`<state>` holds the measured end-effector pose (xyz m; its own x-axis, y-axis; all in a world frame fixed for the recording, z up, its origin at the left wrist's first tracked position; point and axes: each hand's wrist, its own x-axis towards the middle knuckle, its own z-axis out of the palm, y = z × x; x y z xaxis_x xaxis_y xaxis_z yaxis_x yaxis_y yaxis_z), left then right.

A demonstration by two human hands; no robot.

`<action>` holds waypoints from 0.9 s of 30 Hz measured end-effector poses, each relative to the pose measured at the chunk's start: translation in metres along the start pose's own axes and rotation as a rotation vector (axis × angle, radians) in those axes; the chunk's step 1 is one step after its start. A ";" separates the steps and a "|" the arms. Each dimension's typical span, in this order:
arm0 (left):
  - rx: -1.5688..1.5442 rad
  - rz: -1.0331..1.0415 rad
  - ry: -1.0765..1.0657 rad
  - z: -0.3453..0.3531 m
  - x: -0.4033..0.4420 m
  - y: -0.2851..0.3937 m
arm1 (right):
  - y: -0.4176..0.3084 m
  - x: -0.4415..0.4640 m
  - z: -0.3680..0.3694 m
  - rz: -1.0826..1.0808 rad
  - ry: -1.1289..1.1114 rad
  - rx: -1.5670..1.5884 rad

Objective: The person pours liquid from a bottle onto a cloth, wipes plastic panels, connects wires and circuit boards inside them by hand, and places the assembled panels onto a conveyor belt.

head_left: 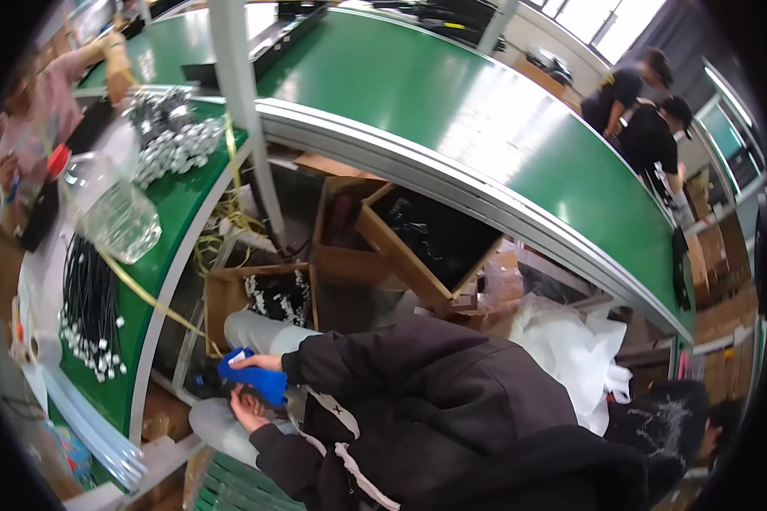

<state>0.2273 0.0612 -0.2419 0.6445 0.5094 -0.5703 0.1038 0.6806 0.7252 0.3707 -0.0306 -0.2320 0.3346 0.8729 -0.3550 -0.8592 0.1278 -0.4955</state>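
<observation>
My right hand is closed on a blue object, flat and wide at its lower end; I cannot make out its kind. Just below it, my left hand is raised with its fingers loosely bent and apart, close to the blue object's lower edge. A narrow yellow strap runs from the upper left down to the blue object; whether they are joined is not clear. Both hands are over my knees. Beyond them stands a cardboard box holding small black-and-white parts.
Cables with white connectors lie on the green table beside a clear red-capped bottle. A person is at the far left. Behind runs a long green bench, with two people at its far end. White plastic bags are nearby.
</observation>
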 end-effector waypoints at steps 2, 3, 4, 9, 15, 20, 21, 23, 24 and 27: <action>0.030 0.008 0.003 -0.002 0.001 0.000 | 0.001 0.001 0.001 -0.018 0.015 -0.002; 0.029 0.000 0.015 0.001 0.000 0.001 | 0.000 -0.001 0.000 -0.024 0.023 0.001; 0.025 -0.003 0.035 0.004 -0.001 0.002 | 0.003 0.001 0.004 -0.020 0.023 0.000; 0.017 0.000 0.016 0.003 -0.003 0.000 | 0.003 -0.006 0.005 0.011 0.021 0.001; 0.009 0.014 0.012 0.004 -0.003 0.000 | -0.007 -0.013 -0.003 0.014 0.024 0.002; -0.022 0.001 0.057 0.007 -0.001 0.000 | -0.009 -0.011 -0.006 -0.001 0.027 -0.001; -0.007 -0.009 0.052 0.007 -0.002 0.000 | -0.012 -0.014 -0.007 0.005 0.024 0.005; 0.018 -0.038 0.086 0.010 -0.005 0.000 | -0.015 -0.019 -0.008 0.029 0.029 0.010; 0.030 -0.054 0.126 0.010 -0.006 0.000 | -0.016 -0.021 -0.008 0.043 0.032 0.009; 0.031 -0.082 0.047 -0.006 0.003 -0.008 | -0.016 -0.023 -0.006 0.071 0.036 0.022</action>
<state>0.2235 0.0602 -0.2516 0.5965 0.4772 -0.6454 0.1784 0.7051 0.6863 0.3792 -0.0557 -0.2204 0.2861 0.8629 -0.4166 -0.8893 0.0773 -0.4508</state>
